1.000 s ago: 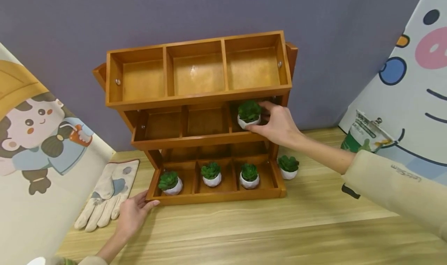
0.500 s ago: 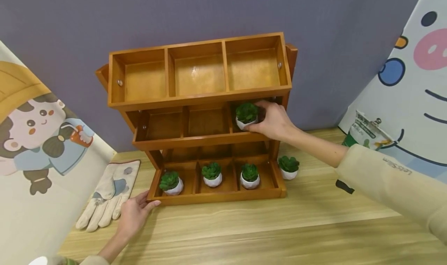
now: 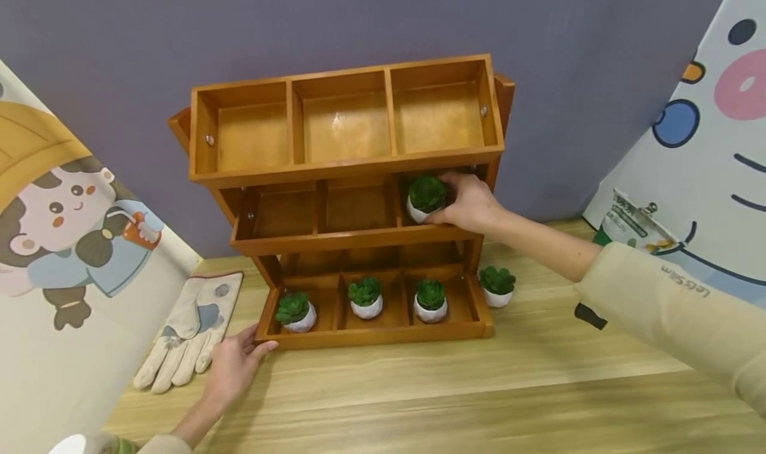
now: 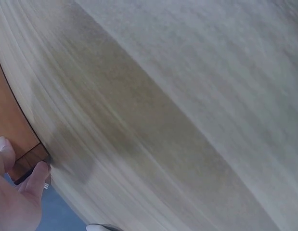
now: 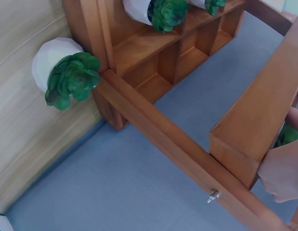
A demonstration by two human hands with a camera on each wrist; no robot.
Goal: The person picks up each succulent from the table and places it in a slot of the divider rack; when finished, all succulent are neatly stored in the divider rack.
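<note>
A three-tier wooden shelf [image 3: 347,168], each tier split into compartments, stands against the wall. My right hand [image 3: 473,203] holds a small potted succulent [image 3: 427,195] by its white pot in the middle tier's right compartment. In the right wrist view that hand [image 5: 283,168] shows behind the tier's end board, with a bit of green leaf by the fingers. My left hand [image 3: 235,361] grips the bottom tier's front left corner, thumb at the front and fingers at the side. The bottom tier bears three potted succulents, at left [image 3: 296,312], middle [image 3: 366,297] and right [image 3: 430,301].
Another potted succulent [image 3: 497,286] stands on the wooden table just right of the shelf. Cream work gloves [image 3: 191,328] lie to the left. A green and white clipped bag [image 3: 633,225] stands at the back right, and a white object [image 3: 84,444] at the bottom left.
My right hand, still holding the succulent, has shifted slightly within the middle tier's right compartment, and the plant now tips a little toward me. My left hand stays on the shelf's corner.
</note>
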